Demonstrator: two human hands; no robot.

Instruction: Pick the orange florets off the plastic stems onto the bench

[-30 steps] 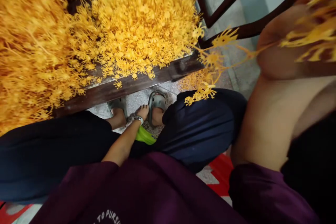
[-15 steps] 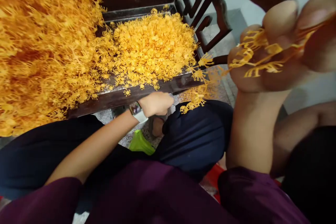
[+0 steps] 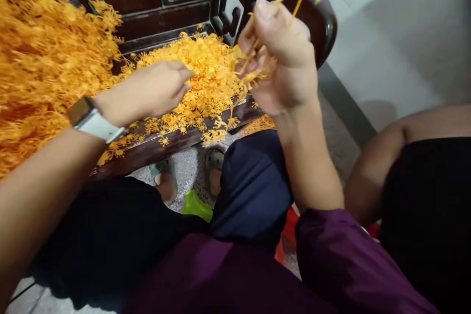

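My left hand (image 3: 158,86), with a watch (image 3: 96,118) on its wrist, reaches over the smaller pile of orange-yellow flower-like pieces (image 3: 209,59). Its thumb and forefinger are apart at the pile's surface; its other fingers are mostly hidden. Raised at the right of the pile, my right hand (image 3: 283,54) has its fingers curled round thin orange flower-like strands (image 3: 253,76). Their stems stick out above the thumb, and spidery heads hang below the palm. More heads (image 3: 215,135) dangle at the bench's front edge.
A much larger heap of the same orange pieces (image 3: 44,68) fills the left. Both piles lie on a dark carved wooden bench (image 3: 147,157) with a curved armrest (image 3: 320,19). Below are sandalled feet (image 3: 164,184) and a green object (image 3: 196,206). Another person's limb (image 3: 397,142) is at the right.
My left hand has moved from below the bench edge up over the smaller pile. My right hand, still holding strands, is farther from the camera and more to the left. The view has shifted.
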